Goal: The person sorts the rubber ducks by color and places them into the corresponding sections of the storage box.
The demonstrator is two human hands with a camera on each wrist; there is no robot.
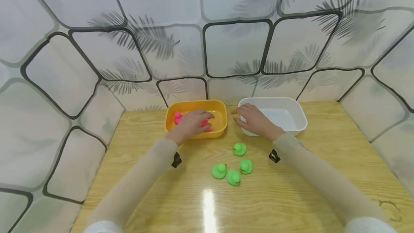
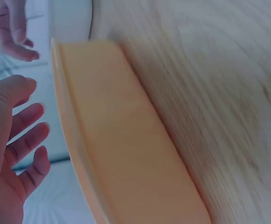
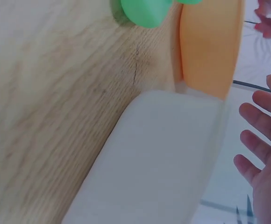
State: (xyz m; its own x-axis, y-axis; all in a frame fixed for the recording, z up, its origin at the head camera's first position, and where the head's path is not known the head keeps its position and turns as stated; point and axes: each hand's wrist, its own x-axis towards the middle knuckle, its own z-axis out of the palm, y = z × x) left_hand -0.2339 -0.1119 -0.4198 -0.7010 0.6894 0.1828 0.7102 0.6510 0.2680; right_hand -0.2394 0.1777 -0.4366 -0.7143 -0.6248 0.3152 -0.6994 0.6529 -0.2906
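Observation:
My left hand (image 1: 191,123) hovers over the orange bin (image 1: 219,132), its fingers loosely bent and holding nothing. Several pink toy ducks (image 1: 177,118) lie inside that bin, partly hidden beneath the hand. Over the left end of the white bin (image 1: 299,119) is my right hand (image 1: 253,118), also with relaxed fingers and nothing in its grasp. In the left wrist view, the left hand (image 2: 14,140) stays apart from the orange wall (image 2: 121,135). The right wrist view shows the right hand's spread fingers (image 3: 261,119) beyond the white bin's side (image 3: 149,154).
Several green toy ducks (image 1: 234,177) sit on the wooden table (image 1: 168,200) in front of the two bins. A patterned cloth wall (image 1: 237,49) rises right behind the bins, with side panels at left and right.

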